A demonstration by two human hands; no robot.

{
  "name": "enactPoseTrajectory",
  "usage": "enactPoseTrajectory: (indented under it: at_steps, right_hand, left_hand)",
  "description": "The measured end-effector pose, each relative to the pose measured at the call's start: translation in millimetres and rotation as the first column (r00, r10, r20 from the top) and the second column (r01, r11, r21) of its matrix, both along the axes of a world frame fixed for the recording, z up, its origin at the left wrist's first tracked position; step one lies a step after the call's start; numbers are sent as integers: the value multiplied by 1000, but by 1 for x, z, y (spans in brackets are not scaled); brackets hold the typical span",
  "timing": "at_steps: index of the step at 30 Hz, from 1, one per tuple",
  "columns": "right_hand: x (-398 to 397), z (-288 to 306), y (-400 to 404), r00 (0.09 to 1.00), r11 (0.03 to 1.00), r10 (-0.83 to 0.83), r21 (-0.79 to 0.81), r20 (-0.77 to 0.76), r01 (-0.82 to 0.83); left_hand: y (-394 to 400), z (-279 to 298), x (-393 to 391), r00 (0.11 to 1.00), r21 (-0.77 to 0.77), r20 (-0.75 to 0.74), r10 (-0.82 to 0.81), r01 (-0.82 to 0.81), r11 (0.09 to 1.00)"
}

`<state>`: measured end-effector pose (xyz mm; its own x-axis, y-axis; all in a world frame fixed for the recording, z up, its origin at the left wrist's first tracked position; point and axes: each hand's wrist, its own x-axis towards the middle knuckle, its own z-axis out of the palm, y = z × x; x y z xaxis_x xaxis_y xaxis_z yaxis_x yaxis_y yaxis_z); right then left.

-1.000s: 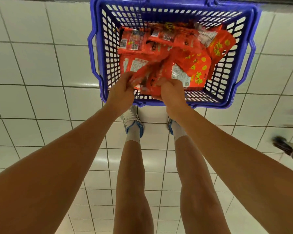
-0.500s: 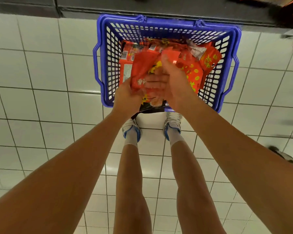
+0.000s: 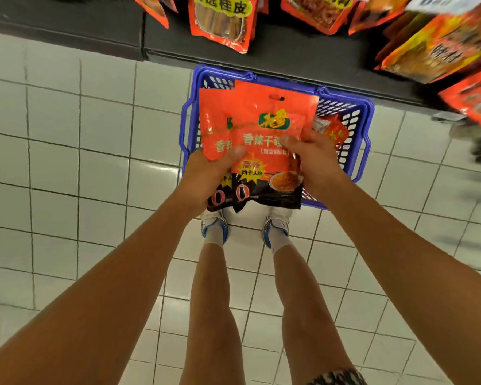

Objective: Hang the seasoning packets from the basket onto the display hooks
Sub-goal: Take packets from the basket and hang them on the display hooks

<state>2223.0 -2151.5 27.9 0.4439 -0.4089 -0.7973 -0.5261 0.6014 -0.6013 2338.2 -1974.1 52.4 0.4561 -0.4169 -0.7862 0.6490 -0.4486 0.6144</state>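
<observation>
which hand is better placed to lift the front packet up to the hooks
Right, probably. The right hand pinches the front packet, while the left hand holds the packet behind.

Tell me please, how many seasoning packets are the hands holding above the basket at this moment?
2 can be seen. The front packet is held by both the left hand and the right hand; the second packet sits behind it, offset left. More may be hidden between them.
</observation>
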Motion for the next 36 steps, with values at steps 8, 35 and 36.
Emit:
enactPoseTrajectory:
  at_steps: [8, 35, 36]
  right_hand:
    - [29, 172, -50, 995, 968, -55, -239, 82, 73]
    - [145, 774, -54, 696, 428, 318, -752, 644, 501]
    - [152, 784, -52, 690, 416, 310, -746, 654, 520]
  left_hand:
    - [-3, 140, 47, 979, -80, 147, 138, -128, 989]
    - [6, 711, 219, 580, -577, 670, 463, 15, 817]
    - [8, 721, 228, 579, -595, 672, 463, 49, 803]
